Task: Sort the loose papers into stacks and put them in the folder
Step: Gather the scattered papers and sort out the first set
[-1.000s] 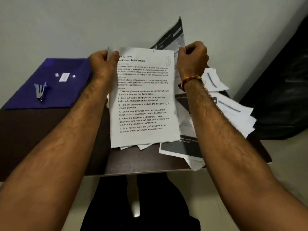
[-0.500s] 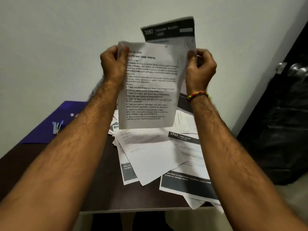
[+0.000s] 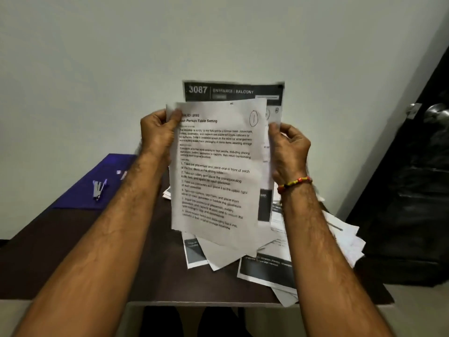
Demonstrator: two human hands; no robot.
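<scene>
Papers: held up mid-frame to be read and sorted.
Left hand: clamped on them.
Right hand: clamped too.
Folder: waiting, left.

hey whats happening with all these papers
A person is holding up a few sheets with both hands, the left hand gripping the top left corner and the right hand the right edge. More loose papers lie in a messy pile on the table. The purple folder lies at the left with a stapler on it.
</scene>
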